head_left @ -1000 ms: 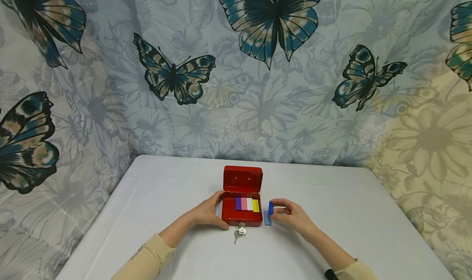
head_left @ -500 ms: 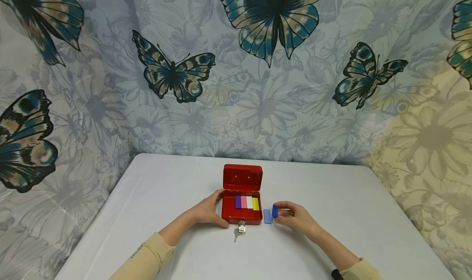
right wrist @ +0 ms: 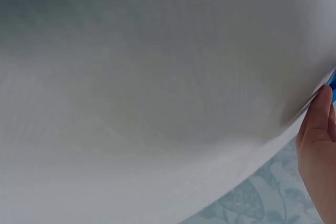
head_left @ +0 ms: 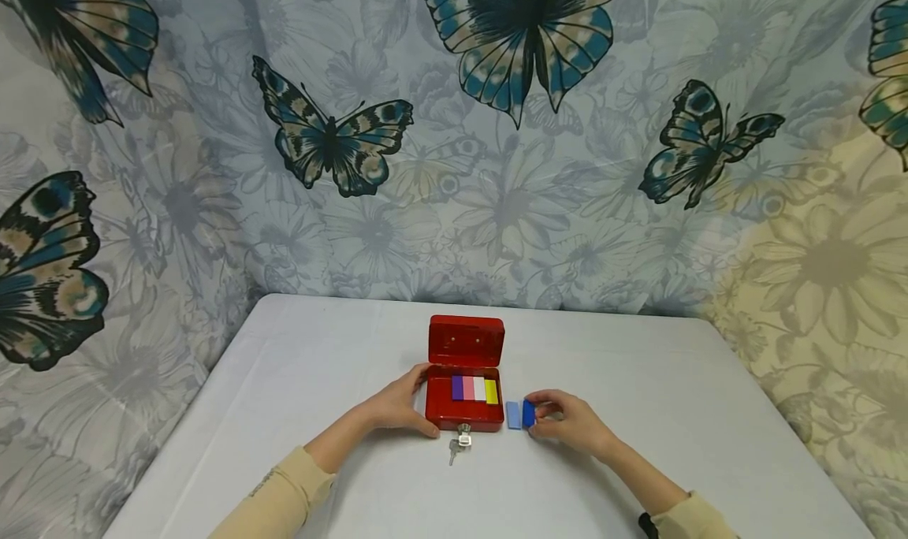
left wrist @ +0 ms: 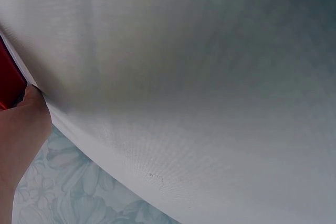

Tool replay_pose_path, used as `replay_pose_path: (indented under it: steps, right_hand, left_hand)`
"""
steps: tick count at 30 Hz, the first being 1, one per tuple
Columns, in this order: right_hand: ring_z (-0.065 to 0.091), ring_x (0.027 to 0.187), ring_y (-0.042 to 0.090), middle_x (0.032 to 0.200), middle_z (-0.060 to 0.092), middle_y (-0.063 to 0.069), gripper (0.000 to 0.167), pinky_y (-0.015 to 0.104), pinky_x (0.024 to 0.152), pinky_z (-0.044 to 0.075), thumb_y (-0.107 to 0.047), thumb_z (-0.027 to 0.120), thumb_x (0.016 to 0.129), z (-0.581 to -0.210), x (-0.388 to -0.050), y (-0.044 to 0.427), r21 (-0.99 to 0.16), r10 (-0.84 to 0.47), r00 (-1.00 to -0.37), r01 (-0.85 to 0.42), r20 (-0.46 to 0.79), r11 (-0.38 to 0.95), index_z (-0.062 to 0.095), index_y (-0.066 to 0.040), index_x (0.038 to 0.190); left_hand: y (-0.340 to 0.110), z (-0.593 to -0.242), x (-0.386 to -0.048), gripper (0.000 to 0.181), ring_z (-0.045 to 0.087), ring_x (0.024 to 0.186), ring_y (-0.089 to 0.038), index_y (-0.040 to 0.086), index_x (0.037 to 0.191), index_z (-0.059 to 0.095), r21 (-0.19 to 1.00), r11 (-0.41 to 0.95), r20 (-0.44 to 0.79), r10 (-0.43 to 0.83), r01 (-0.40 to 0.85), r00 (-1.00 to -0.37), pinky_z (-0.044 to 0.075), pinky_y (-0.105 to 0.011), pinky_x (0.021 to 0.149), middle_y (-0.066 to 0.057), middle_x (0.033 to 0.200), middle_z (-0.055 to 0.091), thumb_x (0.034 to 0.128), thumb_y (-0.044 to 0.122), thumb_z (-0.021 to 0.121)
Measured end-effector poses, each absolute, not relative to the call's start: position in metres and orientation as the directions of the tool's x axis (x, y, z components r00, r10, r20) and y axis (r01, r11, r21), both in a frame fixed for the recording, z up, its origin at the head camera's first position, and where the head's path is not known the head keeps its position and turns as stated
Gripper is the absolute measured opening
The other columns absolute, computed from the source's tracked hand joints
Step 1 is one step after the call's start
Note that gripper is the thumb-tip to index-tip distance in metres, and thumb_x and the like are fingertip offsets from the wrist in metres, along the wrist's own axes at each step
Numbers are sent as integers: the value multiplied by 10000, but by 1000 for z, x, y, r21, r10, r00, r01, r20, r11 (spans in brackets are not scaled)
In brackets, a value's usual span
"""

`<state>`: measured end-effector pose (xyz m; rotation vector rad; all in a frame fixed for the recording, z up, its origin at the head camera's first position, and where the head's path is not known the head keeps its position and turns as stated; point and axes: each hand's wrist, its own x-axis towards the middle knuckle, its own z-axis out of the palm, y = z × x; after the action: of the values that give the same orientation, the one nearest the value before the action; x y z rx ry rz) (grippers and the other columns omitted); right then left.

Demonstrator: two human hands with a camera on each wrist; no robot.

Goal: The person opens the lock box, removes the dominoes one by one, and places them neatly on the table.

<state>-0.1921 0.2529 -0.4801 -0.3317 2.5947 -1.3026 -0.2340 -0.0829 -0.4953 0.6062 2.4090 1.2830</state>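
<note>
A small red cash box [head_left: 482,426] stands on the table with its lid [head_left: 466,340] raised. My left hand [head_left: 397,405] grips its left side, thumb at the front corner and fingers toward the back. Inside, purple [head_left: 457,388], pink [head_left: 469,388], white [head_left: 479,388] and yellow [head_left: 491,392] blocks lie side by side along the back right. Right of the box, my right hand [head_left: 573,425] pinches a dark blue block [head_left: 528,414] just beside a light blue block [head_left: 513,415] on the table. The right wrist view catches only a sliver of blue [right wrist: 333,87] at the fingertips.
A padlock [head_left: 464,440] hangs at the front of the box, with keys [head_left: 454,451] on the table by it. White cloth covers the table [head_left: 355,334]. Behind stands a butterfly-patterned backdrop [head_left: 511,208].
My right hand first drew the dark blue block right, away from the light blue one, then lowered it slightly beside it. The left hand has stayed at the box.
</note>
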Motion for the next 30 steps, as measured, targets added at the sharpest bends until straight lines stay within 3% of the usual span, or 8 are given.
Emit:
replay_pose_path:
  steps: [14, 30]
  right_hand:
    - [577, 885, 218, 1022, 595, 57, 412, 201, 756, 545, -64, 791, 800, -483, -200, 256, -740, -421, -907, -293, 14, 605, 628, -14, 1175]
    - [570, 871, 201, 1031, 587, 38, 376, 204, 742, 541, -83, 783, 812, -483, -203, 257, -712, -451, -892, -327, 17, 621, 661, -46, 1165]
  left_hand:
    - [-82, -491, -231, 1041, 359, 1367, -318, 105, 1487, 283, 847, 503, -127, 504, 170, -855, 369, -474, 1095, -103, 1498, 376, 659, 238, 898]
    - [-83, -493, -233, 1042, 357, 1372, -313, 78, 1483, 284, 854, 482, -98, 519, 196, -849, 345, -456, 1114, -117, 1485, 390, 654, 206, 902]
